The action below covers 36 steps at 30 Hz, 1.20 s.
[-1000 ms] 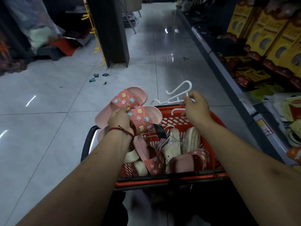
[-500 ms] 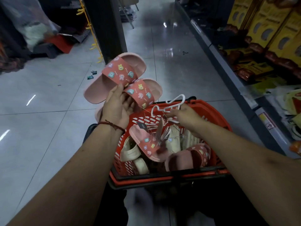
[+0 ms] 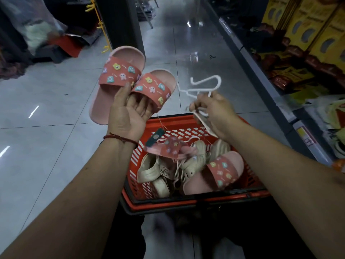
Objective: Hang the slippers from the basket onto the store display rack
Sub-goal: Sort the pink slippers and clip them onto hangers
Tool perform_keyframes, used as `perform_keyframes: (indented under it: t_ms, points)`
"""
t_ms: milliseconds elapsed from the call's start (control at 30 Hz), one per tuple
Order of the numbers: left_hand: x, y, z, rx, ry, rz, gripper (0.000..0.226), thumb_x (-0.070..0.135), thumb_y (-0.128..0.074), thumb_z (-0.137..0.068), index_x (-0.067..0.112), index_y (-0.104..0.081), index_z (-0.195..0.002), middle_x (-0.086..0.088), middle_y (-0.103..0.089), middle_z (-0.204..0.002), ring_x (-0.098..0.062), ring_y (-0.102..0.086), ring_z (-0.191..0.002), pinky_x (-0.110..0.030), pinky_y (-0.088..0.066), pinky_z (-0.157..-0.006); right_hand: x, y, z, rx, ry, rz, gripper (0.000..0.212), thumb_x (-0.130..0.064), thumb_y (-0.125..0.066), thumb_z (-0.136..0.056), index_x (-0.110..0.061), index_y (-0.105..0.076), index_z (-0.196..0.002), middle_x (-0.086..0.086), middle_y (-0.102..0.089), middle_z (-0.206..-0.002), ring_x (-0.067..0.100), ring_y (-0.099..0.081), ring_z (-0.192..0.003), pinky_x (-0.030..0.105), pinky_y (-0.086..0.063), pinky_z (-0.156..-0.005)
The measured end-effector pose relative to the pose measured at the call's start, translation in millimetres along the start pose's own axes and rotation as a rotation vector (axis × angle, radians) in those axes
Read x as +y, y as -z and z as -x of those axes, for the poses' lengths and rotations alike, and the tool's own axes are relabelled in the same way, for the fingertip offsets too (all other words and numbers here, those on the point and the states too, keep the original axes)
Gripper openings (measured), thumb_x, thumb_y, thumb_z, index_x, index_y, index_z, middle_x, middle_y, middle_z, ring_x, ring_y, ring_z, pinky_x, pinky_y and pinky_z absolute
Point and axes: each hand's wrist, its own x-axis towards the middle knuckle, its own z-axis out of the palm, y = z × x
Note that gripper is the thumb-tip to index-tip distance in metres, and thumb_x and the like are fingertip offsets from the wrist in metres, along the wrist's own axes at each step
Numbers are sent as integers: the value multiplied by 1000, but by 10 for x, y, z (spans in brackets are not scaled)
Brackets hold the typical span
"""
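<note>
Raised since earlier, our left grip [image 3: 128,113] holds the pink pair [image 3: 130,79]; right grip [image 3: 214,113] pinches hangers [image 3: 205,83] (none hung yet, basket [image 3: 196,201] below full).

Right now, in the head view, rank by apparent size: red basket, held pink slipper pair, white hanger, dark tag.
1. red basket
2. pink slipper pair, held nearer the camera, so flattered
3. white hanger
4. dark tag
</note>
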Motion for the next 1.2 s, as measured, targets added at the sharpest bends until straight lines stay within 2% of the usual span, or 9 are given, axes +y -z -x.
perform_keyframes:
  t_ms: [100, 200, 433, 533, 600, 733, 900, 1100, 1200]
  points:
    - [-13, -46, 30, -10, 4, 17, 56, 37, -66, -92, 15, -52, -142, -2, -66, -133, -20, -65, -119, -38, -53, -99, -177, -71, 83, 28, 102, -34, 21, -18, -45, -105, -6, -51, -121, 8, -66, -73, 19, -53, -56, 28, -45, -50]
    - [-22, -78, 53, -6, 26, 32, 55, 37, -68, -91, 15, -55, -140, -2, -66, -132, -21, -66, -118, -39, -54, -97, -288, -111, 122, 50, 180, -75, 21, -18, -45, -105, -6, -50, -121, 9, -64, -72, 18, -52, -55, 28, -44, -50]
    - [-153, -96, 109, 101, 143, 3, 34, 33, -66, -90, 13, -66, -118, -1, -75, -113, -18, -66, -114, -35, -48, -104, -75, -45, 60, 85, 129, 136, 16, -22, -47, -104, -15, -53, -116, -3, -67, -63, 18, -67, -76, 48, -53, -96]
    - [-221, -95, 156, 153, 233, 4, 21, 31, -62, -92, 12, -68, -100, 0, -75, -89, -15, -66, -89, -25, -55, -75, 8, 54, -10, 130, 86, 175, 14, -25, -49, -102, -18, -55, -113, -1, -69, -64, 20, -67, -73, 56, -53, -94]
    - [-265, -100, 194, 176, 239, 7, 18, 29, -60, -93, 12, -67, -95, 0, -72, -89, -15, -65, -84, -24, -54, -65, 21, 104, -16, 145, 70, 225, 14, -28, -49, -103, -18, -54, -112, -1, -69, -65, 20, -67, -71, 53, -55, -87]
    - [-364, -97, 262, 183, 266, -5, 16, 27, -61, -90, 12, -65, -93, -3, -69, -95, -18, -62, -88, -25, -52, -72, 49, 167, -7, 179, 88, 369, 17, -26, -48, -103, -13, -52, -113, 0, -71, -70, 14, -64, -65, 38, -51, -67]
    - [-473, -109, 377, 135, 344, -6, 20, 27, -59, -90, 8, -65, -91, -14, -66, -106, -28, -62, -104, -34, -46, -105, 129, 239, -30, 190, 134, 561, 17, -24, -45, -103, -9, -47, -113, 4, -73, -84, 8, -55, -58, 28, -39, -56]
    - [-517, -60, 366, 58, 354, -54, 36, 25, -60, -90, 21, -57, -125, -20, -66, -119, -34, -67, -102, -41, -52, -99, 181, 148, -30, 239, 339, 671, 16, -25, -42, -106, -11, -44, -112, -8, -71, -100, 10, -63, -83, 30, -46, -65]
    - [-521, -102, 399, -36, 330, -73, 26, 20, -58, -91, 33, -54, -114, -22, -67, -119, -37, -69, -100, -45, -52, -98, 256, 90, -78, 163, 268, 699, 19, -25, -44, -105, -7, -43, -110, 2, -66, -93, 20, -59, -79, 33, -43, -64]
